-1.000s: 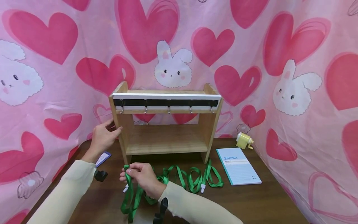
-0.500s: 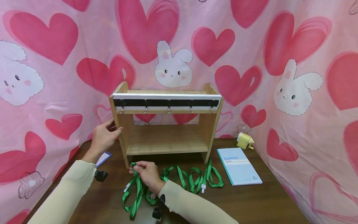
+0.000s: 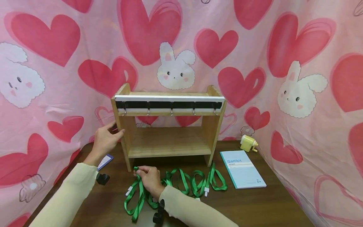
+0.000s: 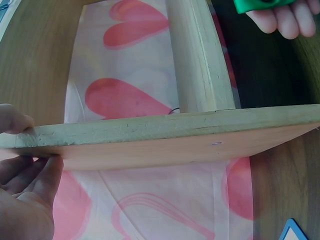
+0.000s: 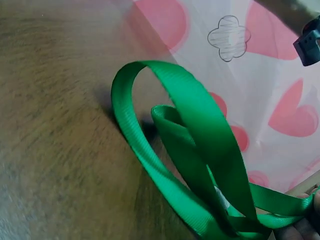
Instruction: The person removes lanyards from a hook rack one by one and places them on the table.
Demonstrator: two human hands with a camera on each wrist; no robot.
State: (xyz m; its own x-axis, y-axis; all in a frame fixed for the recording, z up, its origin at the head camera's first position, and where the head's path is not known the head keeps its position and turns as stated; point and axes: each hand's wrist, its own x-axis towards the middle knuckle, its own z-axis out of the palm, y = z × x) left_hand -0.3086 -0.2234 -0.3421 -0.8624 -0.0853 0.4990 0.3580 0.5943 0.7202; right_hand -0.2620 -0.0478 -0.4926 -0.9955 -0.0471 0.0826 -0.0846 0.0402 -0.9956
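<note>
My left hand [image 3: 105, 138] grips the left side panel of a small wooden shelf [image 3: 170, 143], thumb on the front edge and fingers behind. In the left wrist view the panel [image 4: 150, 127] runs between that thumb and the fingers. A row of metal hooks [image 3: 171, 110] hangs from a black and white strip along the shelf's top front. In front of the shelf's left foot, my right hand [image 3: 151, 179] pinches a green lanyard [image 5: 212, 135] by one end of its strap. The rest of the lanyard trails in loops toward the table's front, with a white clip [image 3: 129, 190] beside it.
More green lanyards [image 3: 184, 181] lie to the right of the right hand, one with a white clip [image 3: 206, 191]. A Gambit notebook [image 3: 243, 170] and a yellow pencil sharpener [image 3: 247, 143] sit at the right. A blue-edged card [image 3: 105, 161] lies left, partly behind the left forearm.
The right hand has shifted slightly right and down with the lanyard's end, and the loops have settled lower. The left hand keeps its grip on the shelf.
</note>
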